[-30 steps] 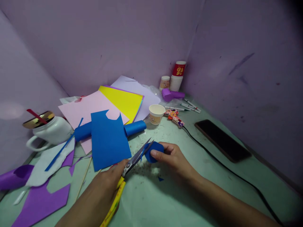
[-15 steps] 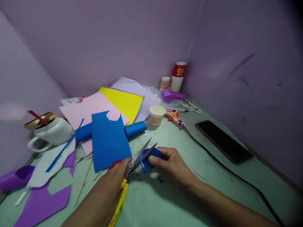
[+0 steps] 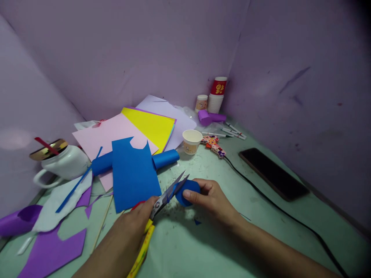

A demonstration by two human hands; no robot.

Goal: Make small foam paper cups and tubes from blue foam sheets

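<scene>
My left hand [image 3: 137, 218] is closed on the scissors [image 3: 156, 206], which have yellow and red handles. Their blades are slightly apart and point up and right, touching the left edge of a small rounded blue paper piece [image 3: 188, 190]. Thumb and fingers of my right hand [image 3: 209, 196] pinch that piece from its right side. A thin blue sliver is at the blades. Left of the scissors lies a large blue sheet [image 3: 135, 173] with a notch in its top edge, and a rolled blue tube [image 3: 166, 158] shows beside it.
A paper cup [image 3: 192, 141] stands beyond the hands, near a patterned glue gun [image 3: 214, 146] with a black cable. To the right lies a phone [image 3: 272, 173]. On the left are a white mug [image 3: 68, 162] and purple scraps [image 3: 55, 251]. Coloured sheets [image 3: 153, 125] lie behind.
The thin blue strip that looped below the blades has shrunk to a sliver at them. The rounded blue piece now shows more fully, and the scissors have shifted slightly down and left.
</scene>
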